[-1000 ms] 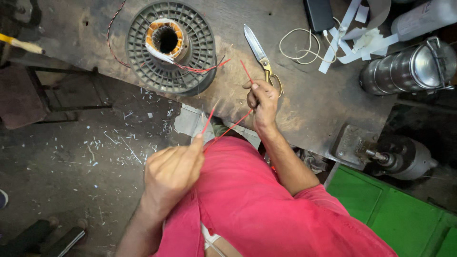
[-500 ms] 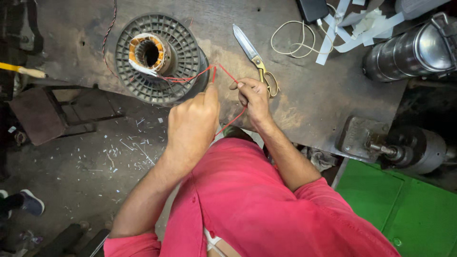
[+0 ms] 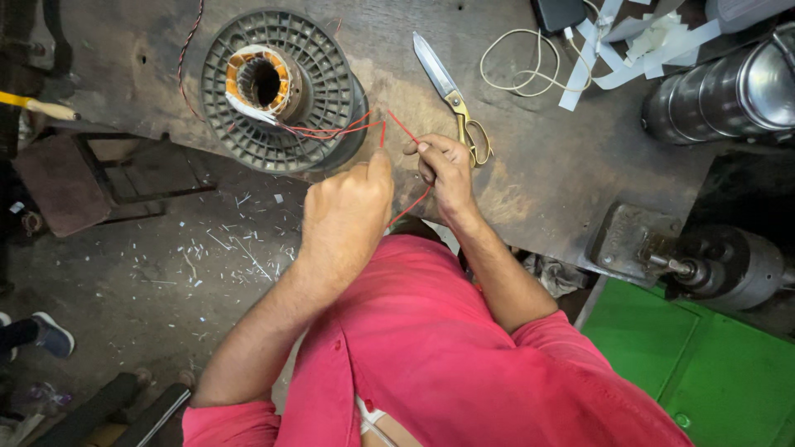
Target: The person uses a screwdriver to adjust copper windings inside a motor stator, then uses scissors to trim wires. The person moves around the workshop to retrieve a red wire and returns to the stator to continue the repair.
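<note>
My left hand (image 3: 346, 217) is closed around a thin red wire (image 3: 356, 130), its thumb up near the edge of the dark workbench (image 3: 530, 165). My right hand (image 3: 445, 166) pinches the same red wire just to the right, fingers bent on it. The wire runs left to a copper-wound stator core (image 3: 262, 80) sitting in the middle of a grey plastic spool (image 3: 281, 91). Brass-handled scissors (image 3: 451, 95) lie on the bench right beside my right hand. I wear a pink shirt (image 3: 439, 356).
A white cord coil (image 3: 517, 60) and white paper strips (image 3: 629, 45) lie at the back right. A steel cylinder (image 3: 729, 87) and a metal vise-like fixture (image 3: 662, 248) stand at right. A green surface (image 3: 712, 364) is below. Another person's shoe (image 3: 37, 335) shows at left.
My left hand rose from my lap to the bench edge, taking the red wire close to my right hand. The right hand stayed by the scissors.
</note>
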